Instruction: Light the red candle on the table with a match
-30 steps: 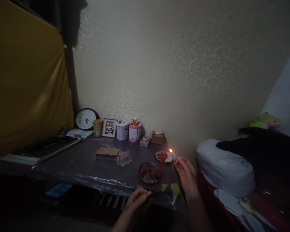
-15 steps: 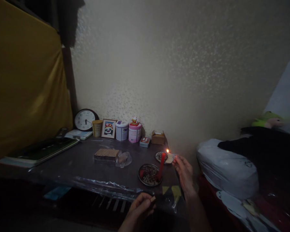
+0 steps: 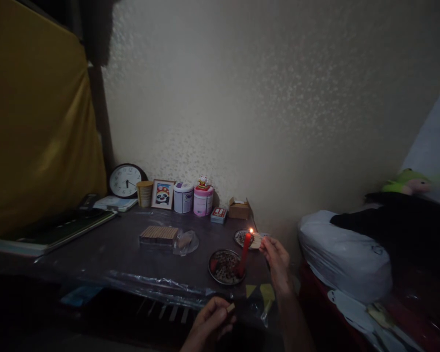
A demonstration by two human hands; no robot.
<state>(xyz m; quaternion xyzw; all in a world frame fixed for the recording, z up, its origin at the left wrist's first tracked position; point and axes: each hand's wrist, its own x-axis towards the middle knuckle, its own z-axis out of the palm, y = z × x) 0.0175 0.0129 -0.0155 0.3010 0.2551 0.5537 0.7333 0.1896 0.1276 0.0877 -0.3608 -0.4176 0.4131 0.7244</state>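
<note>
A red candle (image 3: 245,254) stands slightly tilted on a dark metal plate (image 3: 212,275) that is strewn with dark bits. Just beyond it, my right hand (image 3: 275,254) pinches a lit match (image 3: 255,235). Its small flame (image 3: 251,230) glows at the candle's top; whether the wick burns I cannot tell. Low in front of the table, my left hand (image 3: 211,318) is closed around a small matchbox (image 3: 230,308), mostly covered by the fingers. Behind the candle lies a second plate (image 3: 238,240) with matchsticks and bits on it.
On the plastic-covered table (image 3: 121,254) lie a stack of small matchboxes (image 3: 159,234) and a clear plastic bag (image 3: 186,243). Along the wall stand a clock (image 3: 126,181), a framed panda picture (image 3: 163,194), two tins (image 3: 203,201) and a cardboard box (image 3: 239,209). A white bag (image 3: 344,254) sits right.
My right hand has moved slightly left, bringing the match flame from just right of the candle to its tip. My left hand still holds the matchbox, and the view has shifted a little.
</note>
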